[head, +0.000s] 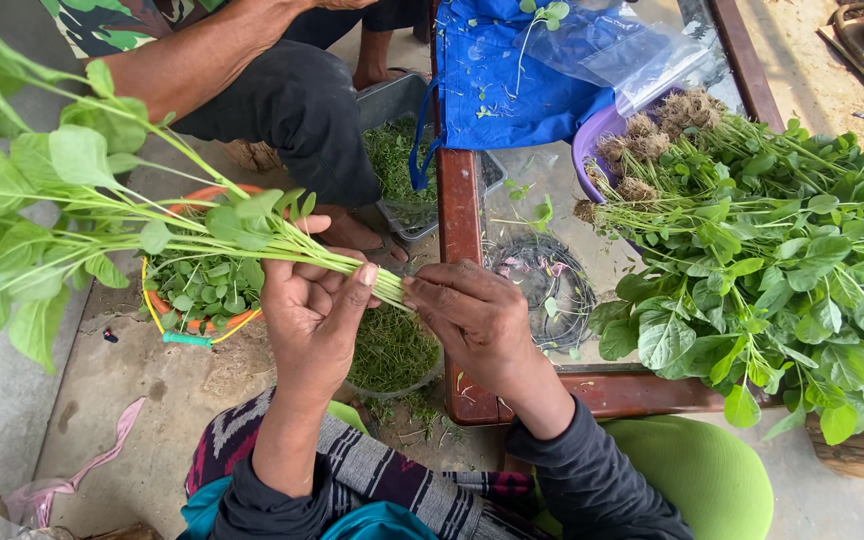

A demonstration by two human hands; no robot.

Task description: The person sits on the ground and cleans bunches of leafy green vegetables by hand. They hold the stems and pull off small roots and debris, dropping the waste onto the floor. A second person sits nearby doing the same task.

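Now left hand [312, 305] grips the leafy stems [152, 215]; right hand [472, 315] pinches their cut ends.

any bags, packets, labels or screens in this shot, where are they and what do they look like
Blue fabric bag: top centre, slumped over the table's wooden edge, strap hanging down, bits of leaf on it.
Clear plastic bag: top, lying partly on the blue bag, crumpled, see-through, with a small sprig on top.
No labels, signs or screens show.
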